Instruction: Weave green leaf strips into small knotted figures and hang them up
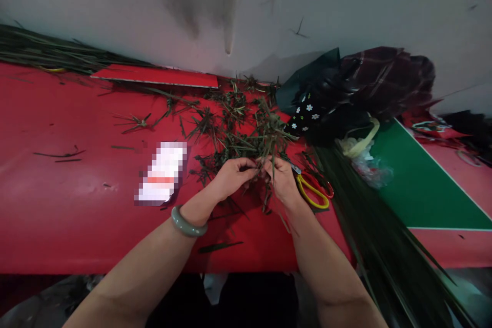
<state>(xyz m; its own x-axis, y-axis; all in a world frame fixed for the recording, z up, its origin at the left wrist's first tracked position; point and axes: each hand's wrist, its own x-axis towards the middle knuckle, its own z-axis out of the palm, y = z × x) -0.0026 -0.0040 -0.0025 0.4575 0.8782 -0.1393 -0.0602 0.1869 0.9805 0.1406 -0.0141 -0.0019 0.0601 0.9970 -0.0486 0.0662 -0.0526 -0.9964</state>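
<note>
My left hand [235,177] and my right hand [281,177] meet over the red table, fingers pinched together on dry green leaf strips [265,184]. Strip ends hang below the fingers; exactly how they are folded or knotted is hidden. Just beyond the hands lies a tangled heap of leaf strips [238,143], several of them in spiky knotted clumps. Beside my right hand rest scissors [315,199] with yellow and red handles, their blades partly covered. A green-grey bangle [188,223] circles my left wrist.
A blurred-out phone [163,171] lies left of my hands. Long leaves [376,230] spread across the right side, over a green board [415,184]. Dark bags [346,87] stand against the wall. A red flat panel [157,76] and more long leaves [49,48] lie at the back left.
</note>
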